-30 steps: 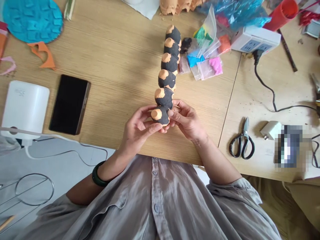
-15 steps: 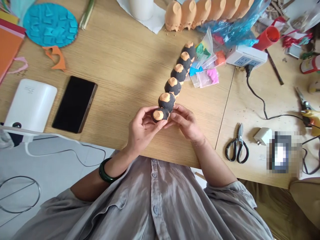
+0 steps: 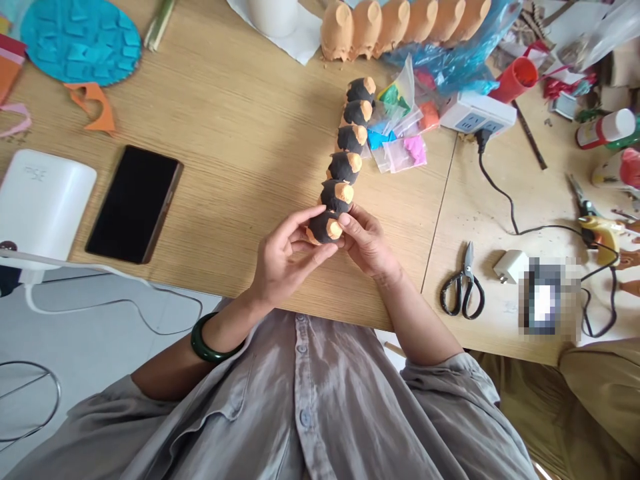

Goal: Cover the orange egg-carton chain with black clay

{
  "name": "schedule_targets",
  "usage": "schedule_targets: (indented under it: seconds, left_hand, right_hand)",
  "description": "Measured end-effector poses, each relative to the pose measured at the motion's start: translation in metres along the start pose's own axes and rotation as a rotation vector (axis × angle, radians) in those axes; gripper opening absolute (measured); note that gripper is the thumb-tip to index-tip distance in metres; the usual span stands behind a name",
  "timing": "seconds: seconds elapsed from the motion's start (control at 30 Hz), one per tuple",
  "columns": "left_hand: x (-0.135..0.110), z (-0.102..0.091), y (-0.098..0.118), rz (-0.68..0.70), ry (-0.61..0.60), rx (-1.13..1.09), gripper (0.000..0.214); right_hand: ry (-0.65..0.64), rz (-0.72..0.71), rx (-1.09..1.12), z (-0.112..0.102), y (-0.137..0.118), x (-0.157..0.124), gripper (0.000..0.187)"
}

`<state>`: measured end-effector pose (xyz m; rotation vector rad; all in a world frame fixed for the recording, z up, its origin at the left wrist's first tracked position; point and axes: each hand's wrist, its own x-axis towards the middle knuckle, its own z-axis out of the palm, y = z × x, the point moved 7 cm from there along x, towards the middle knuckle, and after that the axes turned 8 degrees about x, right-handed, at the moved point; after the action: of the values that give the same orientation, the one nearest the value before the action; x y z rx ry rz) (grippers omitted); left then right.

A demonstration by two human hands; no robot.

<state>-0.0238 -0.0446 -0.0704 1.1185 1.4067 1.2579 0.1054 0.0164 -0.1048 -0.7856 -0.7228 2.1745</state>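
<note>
A row of several black-painted egg-carton cups with bare orange tips (image 3: 345,167) stretches away from me over the wooden table (image 3: 240,153). My left hand (image 3: 283,257) pinches the nearest cup from the left, thumb and fingers closed on it. From the right, my right hand (image 3: 367,243) grips the same end of the row. Its far end reaches the small bags of coloured clay (image 3: 400,127).
A black phone (image 3: 134,203) and a white device (image 3: 43,200) lie at left. Scissors (image 3: 463,283), a white charger (image 3: 510,265), a power strip (image 3: 477,112) with cable and a glue gun (image 3: 603,230) lie at right. An unpainted orange carton strip (image 3: 400,23) sits at the back.
The painted row has rolled so its orange tips face right instead of up-left, and its far end swung back towards the left. Both hands kept their grip on the near cup.
</note>
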Motion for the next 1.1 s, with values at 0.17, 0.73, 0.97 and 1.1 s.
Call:
schedule_targets:
  seconds: [0.17, 0.73, 0.97, 1.1]
  left_hand:
    - [0.003, 0.0, 0.001, -0.058, 0.005, -0.119, 0.045]
    - [0.007, 0.004, -0.012, -0.097, -0.121, -0.33, 0.052]
    - [-0.001, 0.002, -0.015, -0.136, -0.094, -0.127, 0.046]
    - [0.002, 0.006, -0.014, -0.143, -0.12, -0.065, 0.056]
  right_hand:
    - [-0.057, 0.03, 0.018, 0.001, 0.003, 0.003, 0.064]
    - [-0.099, -0.032, 0.004, 0.007, -0.002, -0.004, 0.055]
    - [-0.059, -0.04, -0.075, 0.001, 0.003, -0.007, 0.053]
    - [-0.007, -0.041, -0.093, -0.006, 0.001, -0.005, 0.055]
